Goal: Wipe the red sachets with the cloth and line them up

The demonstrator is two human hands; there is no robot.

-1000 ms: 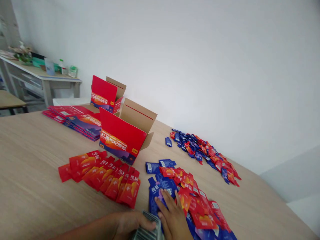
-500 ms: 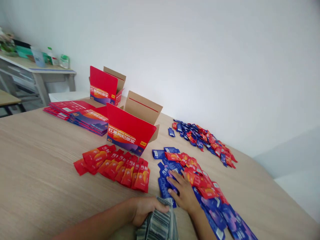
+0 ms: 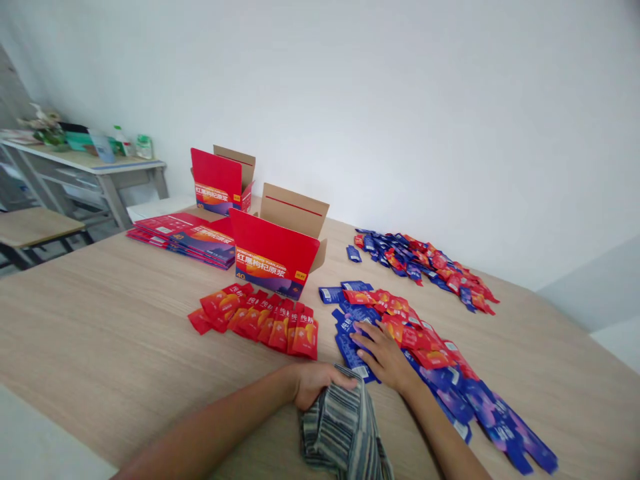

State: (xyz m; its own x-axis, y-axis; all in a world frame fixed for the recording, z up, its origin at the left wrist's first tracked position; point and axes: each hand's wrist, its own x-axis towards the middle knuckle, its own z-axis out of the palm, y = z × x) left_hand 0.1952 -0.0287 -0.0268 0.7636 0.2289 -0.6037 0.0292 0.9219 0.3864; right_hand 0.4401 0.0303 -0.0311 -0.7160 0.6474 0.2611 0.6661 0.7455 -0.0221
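Observation:
My left hand (image 3: 320,385) is closed around the top of a striped grey cloth (image 3: 340,427), which hangs down over the near part of the table. To its right, my right hand (image 3: 385,357) lies with fingers spread on blue sachets (image 3: 349,327). Red sachets (image 3: 413,333) overlap the blue ones beside that hand, and more blue sachets (image 3: 500,420) run toward the lower right. Left of my hands, a fanned row of red sachets (image 3: 273,320) rests on the wood. Behind that row stands an open red carton (image 3: 273,257) with its flaps up.
A second open carton (image 3: 217,180) stands farther back at the left, by a stack of flattened red cartons (image 3: 185,237). A mixed heap of red and blue sachets (image 3: 425,260) lies near the wall. A side desk (image 3: 75,160) and a stool (image 3: 37,227) are at far left.
The view has shifted, so the things on the table appear farther right. My left hand still grips the cloth, more of which shows now. My right hand remains on the blue sachets.

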